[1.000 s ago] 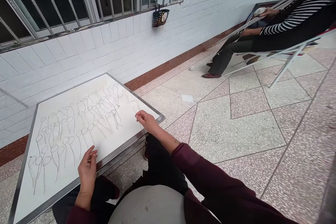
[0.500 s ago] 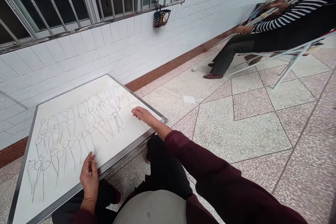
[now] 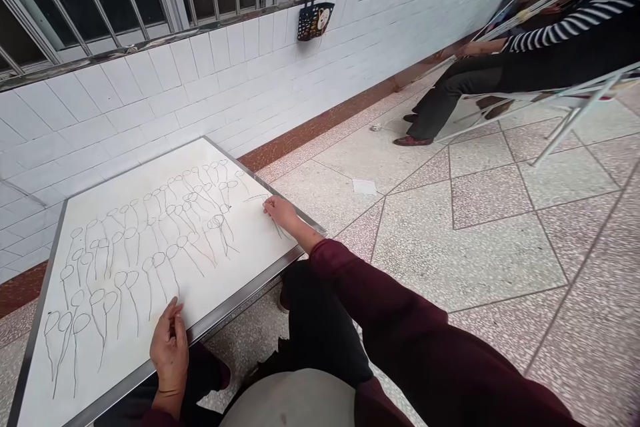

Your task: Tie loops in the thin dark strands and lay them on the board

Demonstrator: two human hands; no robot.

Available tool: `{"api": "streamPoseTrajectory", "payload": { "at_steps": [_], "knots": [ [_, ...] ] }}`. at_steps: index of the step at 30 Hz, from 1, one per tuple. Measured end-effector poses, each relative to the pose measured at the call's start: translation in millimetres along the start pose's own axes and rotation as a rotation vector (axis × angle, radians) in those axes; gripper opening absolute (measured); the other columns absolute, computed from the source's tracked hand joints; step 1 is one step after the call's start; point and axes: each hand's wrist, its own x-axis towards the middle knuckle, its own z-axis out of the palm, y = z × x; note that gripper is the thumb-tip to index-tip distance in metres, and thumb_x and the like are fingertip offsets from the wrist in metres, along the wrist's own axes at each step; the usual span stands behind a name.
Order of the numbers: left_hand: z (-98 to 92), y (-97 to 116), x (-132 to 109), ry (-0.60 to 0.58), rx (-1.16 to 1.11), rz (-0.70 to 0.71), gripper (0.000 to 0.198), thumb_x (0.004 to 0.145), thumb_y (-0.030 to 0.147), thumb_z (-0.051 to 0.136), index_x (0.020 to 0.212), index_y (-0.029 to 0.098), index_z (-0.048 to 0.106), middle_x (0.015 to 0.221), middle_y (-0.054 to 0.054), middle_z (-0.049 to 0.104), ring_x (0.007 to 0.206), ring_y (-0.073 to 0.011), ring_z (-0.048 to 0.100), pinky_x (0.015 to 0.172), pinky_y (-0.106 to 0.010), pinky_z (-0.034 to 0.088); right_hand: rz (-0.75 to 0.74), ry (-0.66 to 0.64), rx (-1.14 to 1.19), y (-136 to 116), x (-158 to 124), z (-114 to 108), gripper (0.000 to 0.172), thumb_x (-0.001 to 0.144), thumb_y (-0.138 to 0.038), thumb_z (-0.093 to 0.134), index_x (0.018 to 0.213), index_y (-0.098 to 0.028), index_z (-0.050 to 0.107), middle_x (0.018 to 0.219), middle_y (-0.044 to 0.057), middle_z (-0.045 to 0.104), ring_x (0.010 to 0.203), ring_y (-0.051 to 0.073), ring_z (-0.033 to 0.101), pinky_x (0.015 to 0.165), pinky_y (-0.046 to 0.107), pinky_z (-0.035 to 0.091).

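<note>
A white tabletop (image 3: 240, 273) with a metal rim lies in front of me. Several thin dark looped wires (image 3: 81, 323), each a round loop with long tails, are spread over it in rough rows. My right hand (image 3: 281, 211) is over the right part of the table, thumb and fingers pinched on a thin looped wire (image 3: 281, 230); fine strands show to its left and below it. At the near edge rests my left hand (image 3: 170, 343), fingers loosely bent and apart, holding nothing that I can see, beside the wire tails.
A white tiled wall (image 3: 210, 87) with a barred window stands behind the table, and a small dark bag (image 3: 315, 20) hangs from its bars. To the right, a person in striped sleeves (image 3: 560, 33) sits on a folding chair. A white paper (image 3: 365, 187) lies on the floor.
My right hand has moved slightly right and up over the table, still pinched. The left hand stays almost where it was. The view has shifted a little.
</note>
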Motion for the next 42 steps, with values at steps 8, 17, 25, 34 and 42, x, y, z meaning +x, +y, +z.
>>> {"api": "streamPoseTrajectory", "payload": {
  "at_steps": [8, 17, 25, 34, 42],
  "knots": [
    [-0.1, 1.0, -1.5, 0.007, 0.056, 0.011, 0.035, 0.092, 0.036, 0.046, 0.119, 0.021, 0.061, 0.120, -0.008, 0.066, 0.111, -0.0233, 0.061, 0.092, -0.037, 0.050, -0.072, 0.042, -0.228, -1.8, -5.8, -7.8, 0.015, 0.094, -0.023, 0.050, 0.103, -0.015, 0.060, 0.090, 0.005, 0.070, 0.073, 0.014, 0.060, 0.069, 0.025, 0.041],
    [2.6, 3.4, -3.0, 0.042, 0.093, 0.056, 0.033, 0.090, 0.036, 0.047, 0.114, 0.021, 0.064, 0.116, -0.009, 0.067, 0.110, -0.0249, 0.061, 0.096, -0.040, 0.048, -0.189, 0.008, -0.422, -22.2, -17.2, -0.5, 0.014, 0.096, -0.022, 0.048, 0.103, -0.017, 0.060, 0.112, 0.011, 0.061, 0.106, 0.025, 0.053, 0.079, 0.030, 0.039],
    [2.7, 8.0, -4.9, 0.076, 0.104, 0.052, 0.034, 0.089, 0.039, 0.048, 0.112, 0.023, 0.066, 0.104, -0.008, 0.071, 0.103, -0.0253, 0.065, 0.093, -0.040, 0.050, -0.226, -0.231, -0.421, -54.7, -33.3, 64.3, 0.019, 0.092, -0.039, 0.054, 0.094, -0.020, 0.059, 0.104, 0.004, 0.060, 0.077, 0.015, 0.059, 0.058, 0.025, 0.037],
    [3.0, 5.9, -6.6, 0.076, 0.213, 0.127, 0.030, 0.091, 0.031, 0.046, 0.112, 0.020, 0.064, 0.107, -0.008, 0.071, 0.097, -0.0230, 0.066, 0.087, -0.037, 0.051, -0.127, -0.271, -0.540, -44.0, -41.8, 74.5, 0.015, 0.095, -0.024, 0.046, 0.100, -0.016, 0.058, 0.108, 0.012, 0.060, 0.089, 0.022, 0.061, 0.064, 0.028, 0.040],
    [3.6, 8.2, -5.0, 0.085, 0.216, 0.122, 0.029, 0.091, 0.031, 0.046, 0.110, 0.021, 0.065, 0.109, -0.008, 0.070, 0.096, -0.0228, 0.066, 0.087, -0.037, 0.050, -0.058, -0.243, -0.531, -36.5, -49.3, 66.1, 0.014, 0.090, -0.014, 0.051, 0.101, -0.013, 0.059, 0.108, 0.016, 0.061, 0.090, 0.025, 0.062, 0.063, 0.029, 0.039]
  ]
}}
